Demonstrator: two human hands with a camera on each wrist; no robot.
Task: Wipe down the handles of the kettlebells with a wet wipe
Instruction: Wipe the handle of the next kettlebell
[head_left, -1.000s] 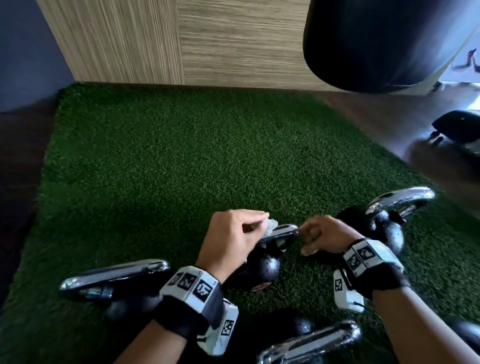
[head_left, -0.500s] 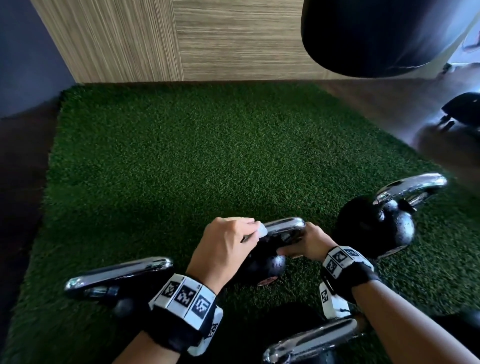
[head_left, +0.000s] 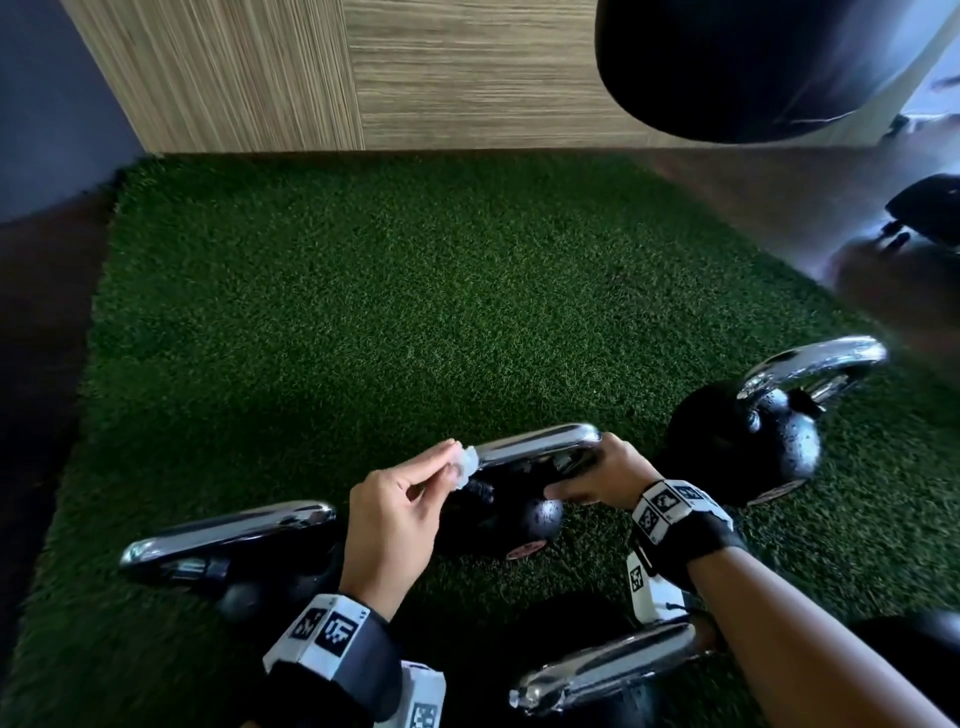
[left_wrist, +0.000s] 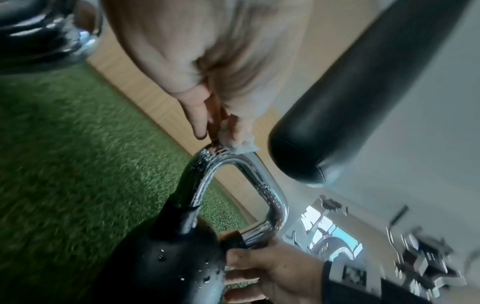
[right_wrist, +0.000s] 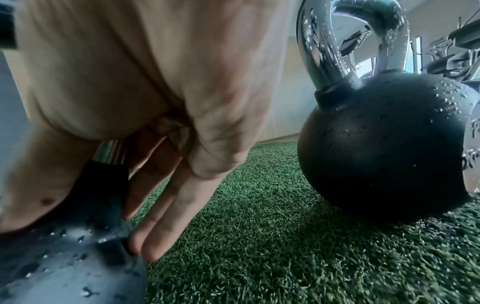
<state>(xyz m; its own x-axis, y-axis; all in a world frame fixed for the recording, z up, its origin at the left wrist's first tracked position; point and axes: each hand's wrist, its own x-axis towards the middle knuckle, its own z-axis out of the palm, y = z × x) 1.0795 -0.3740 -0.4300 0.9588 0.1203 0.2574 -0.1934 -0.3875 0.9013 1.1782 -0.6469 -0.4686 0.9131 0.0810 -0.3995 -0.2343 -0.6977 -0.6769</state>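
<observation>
A black kettlebell (head_left: 524, 514) with a chrome handle (head_left: 540, 447) stands on the green turf in the middle of the head view. My left hand (head_left: 449, 467) pinches a small white wet wipe (head_left: 464, 464) against the left end of that handle. The left wrist view shows the wipe (left_wrist: 242, 144) touching the handle's corner (left_wrist: 215, 156). My right hand (head_left: 597, 478) holds the handle's right end. Its fingers (right_wrist: 161, 216) lie down the wet ball (right_wrist: 64, 257), with the thumb on the other side.
More chrome-handled kettlebells stand around: one left (head_left: 228, 530), one right (head_left: 753, 441), one at the front (head_left: 608, 665). The turf mat (head_left: 415, 312) stretches back to a wooden wall. A black punching bag (head_left: 753, 62) hangs upper right, and gym gear stands far right.
My right hand has moved from beside the handle onto its right end. My left hand has drawn back to the handle's left end, holding the wipe at its fingertips.
</observation>
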